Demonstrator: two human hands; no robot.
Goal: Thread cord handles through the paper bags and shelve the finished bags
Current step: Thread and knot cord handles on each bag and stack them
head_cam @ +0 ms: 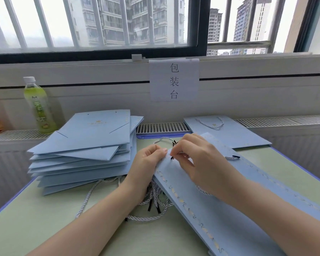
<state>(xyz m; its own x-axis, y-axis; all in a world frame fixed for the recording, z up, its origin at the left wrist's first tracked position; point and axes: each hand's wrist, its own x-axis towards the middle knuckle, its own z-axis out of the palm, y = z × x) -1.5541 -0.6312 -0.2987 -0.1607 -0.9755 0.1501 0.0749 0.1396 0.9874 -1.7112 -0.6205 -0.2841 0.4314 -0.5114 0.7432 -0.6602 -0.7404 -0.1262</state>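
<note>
From the head view, the left hand (149, 157) is pinching the top edge of a blue paper bag (207, 198) lying flat on the green table (44, 224). The right hand (196, 159) is pinching a black-tipped cord (171, 157) at that same edge, between both hands. Loose cords (151, 204) are lying under the left wrist, beside a stack of unthreaded bags (85, 148).

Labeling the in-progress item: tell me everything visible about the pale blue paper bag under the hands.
The pale blue paper bag lies folded flat on the green tabletop, running diagonally from centre to lower right. A printed border of cream and dark squiggles follows its long edges. The left hand pinches its top edge; the right hand holds a black-tipped twisted white cord at that edge. Another cord loop shows under the right wrist. Loose cords lie beside it.
</note>
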